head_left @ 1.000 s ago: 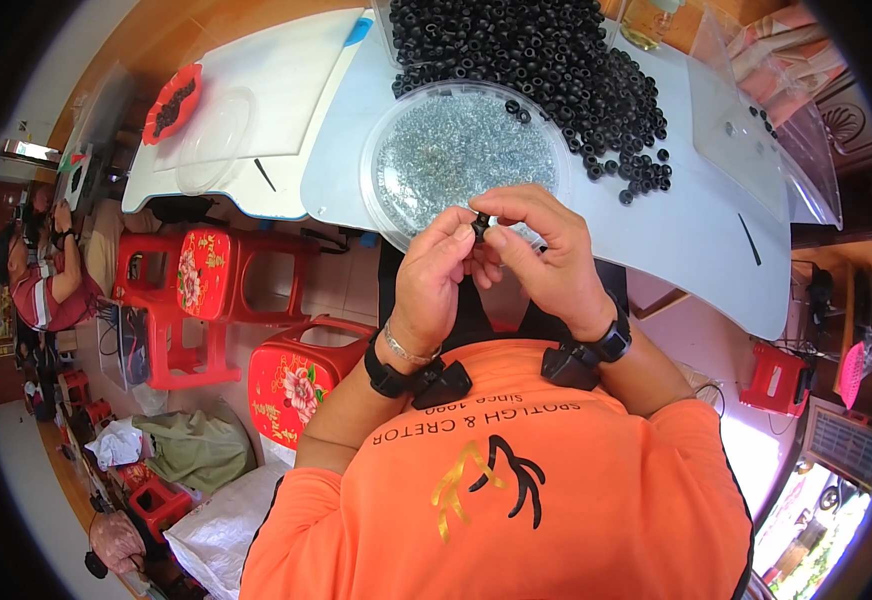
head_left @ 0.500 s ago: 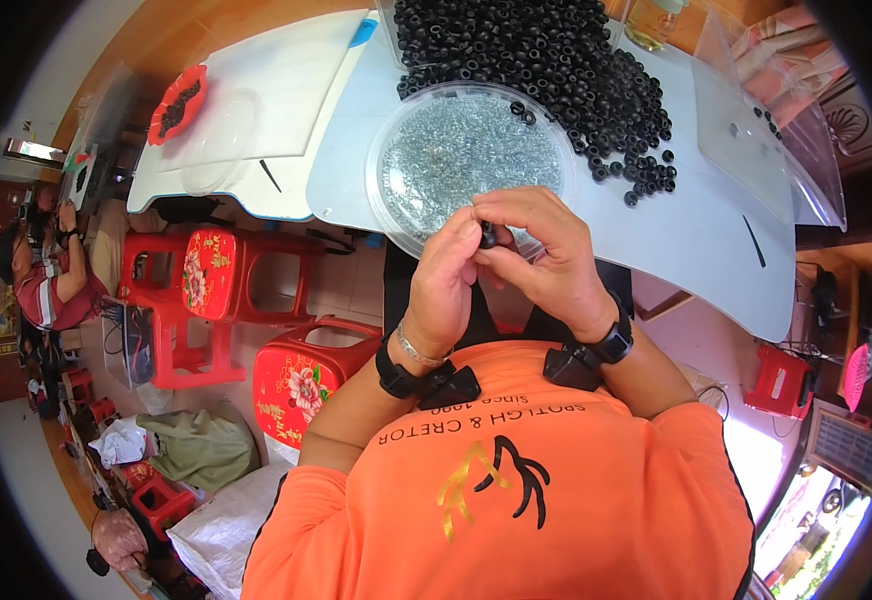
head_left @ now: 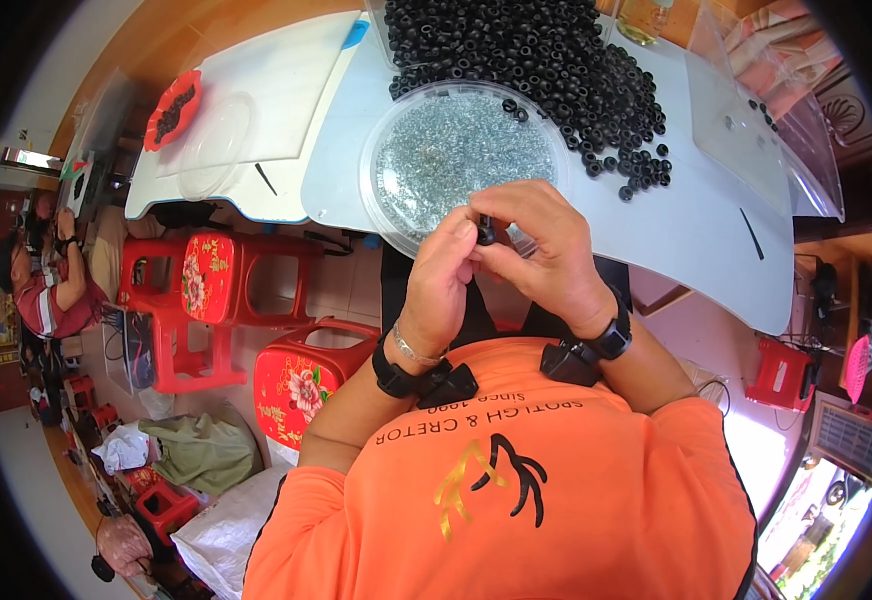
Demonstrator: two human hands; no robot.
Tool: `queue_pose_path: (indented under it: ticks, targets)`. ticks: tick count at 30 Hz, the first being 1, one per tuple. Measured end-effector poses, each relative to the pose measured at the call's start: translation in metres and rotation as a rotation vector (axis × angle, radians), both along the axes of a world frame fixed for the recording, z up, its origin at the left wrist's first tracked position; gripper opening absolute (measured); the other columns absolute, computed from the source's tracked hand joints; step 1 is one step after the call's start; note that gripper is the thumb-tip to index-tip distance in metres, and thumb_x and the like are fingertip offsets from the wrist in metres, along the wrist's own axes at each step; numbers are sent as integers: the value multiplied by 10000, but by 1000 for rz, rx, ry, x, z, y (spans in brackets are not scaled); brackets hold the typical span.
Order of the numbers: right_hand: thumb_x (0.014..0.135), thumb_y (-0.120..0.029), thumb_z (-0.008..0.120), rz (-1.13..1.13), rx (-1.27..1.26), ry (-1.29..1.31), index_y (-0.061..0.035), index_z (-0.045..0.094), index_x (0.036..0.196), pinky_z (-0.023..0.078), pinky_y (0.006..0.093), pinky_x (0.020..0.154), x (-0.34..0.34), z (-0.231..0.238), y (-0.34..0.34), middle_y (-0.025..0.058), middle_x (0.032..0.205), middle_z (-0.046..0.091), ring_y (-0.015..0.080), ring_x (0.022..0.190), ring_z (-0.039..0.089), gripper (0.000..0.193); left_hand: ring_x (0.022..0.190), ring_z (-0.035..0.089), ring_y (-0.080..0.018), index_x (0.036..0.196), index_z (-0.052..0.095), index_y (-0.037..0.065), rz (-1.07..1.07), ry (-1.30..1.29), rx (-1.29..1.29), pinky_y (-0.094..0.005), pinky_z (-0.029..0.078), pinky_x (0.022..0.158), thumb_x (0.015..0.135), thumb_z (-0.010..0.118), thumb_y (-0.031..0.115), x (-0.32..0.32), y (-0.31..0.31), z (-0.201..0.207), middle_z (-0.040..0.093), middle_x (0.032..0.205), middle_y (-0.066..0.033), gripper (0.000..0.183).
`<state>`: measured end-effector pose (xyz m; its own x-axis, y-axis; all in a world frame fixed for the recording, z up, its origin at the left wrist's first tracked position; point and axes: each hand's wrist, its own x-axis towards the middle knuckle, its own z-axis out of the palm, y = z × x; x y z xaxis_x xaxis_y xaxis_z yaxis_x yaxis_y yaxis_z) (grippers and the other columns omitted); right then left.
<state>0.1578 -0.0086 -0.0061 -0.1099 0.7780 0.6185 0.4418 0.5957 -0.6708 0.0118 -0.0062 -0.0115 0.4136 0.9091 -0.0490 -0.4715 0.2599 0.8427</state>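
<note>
My left hand and my right hand meet at the fingertips over the table's near edge. Pinched between them is a small black ring-shaped piece; part of it is hidden by the fingers. Just beyond my hands stands a round clear tub, filled with small shiny transparent bits, too fine to name. A few black rings lie in the tub at its far right side. Behind and to the right spreads a large heap of similar black rings, some loose at its near edge.
A clear lid and a red dish of dark bits lie at the left. Thin black sticks rest on the table. Red stools stand at my left. Farther left, another person sits working.
The view has shifted slightly. Both hands stay together around the black ring, with only small finger movement; more of the ring shows between the fingertips now.
</note>
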Motion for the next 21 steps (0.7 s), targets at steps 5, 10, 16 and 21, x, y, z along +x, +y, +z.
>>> queue_pose_path:
  ticks: [5,10,16,21]
  targets:
    - [653,-69,734,17,-6,19,-57,660,964,517,351,773,3,1,1,86,925,670,275,874,630,320,733,564,-156,1026,557,-44,-58,183,69,-268,440,676,959,400,252,-12,0,-2,603,890,-101,342]
    - [661,-73,729,18,32,-5,-44,659,948,525,346,741,6,2,0,93,887,670,278,833,642,297,653,547,-134,940,576,-40,-50,244,113,-242,416,601,952,397,244,-10,-3,1,601,808,-87,337]
    - [669,-74,726,10,86,-10,-39,659,932,527,344,719,4,1,-1,89,856,670,276,813,646,274,563,482,-83,880,565,-19,50,330,145,-205,346,504,950,377,260,-3,-8,3,567,728,-59,344]
    - [677,-81,724,1,79,-56,-36,651,921,521,346,696,4,1,-2,89,831,660,277,790,638,259,554,476,-81,854,559,-4,22,339,52,-204,342,498,953,378,267,-4,-6,5,561,725,-53,341]
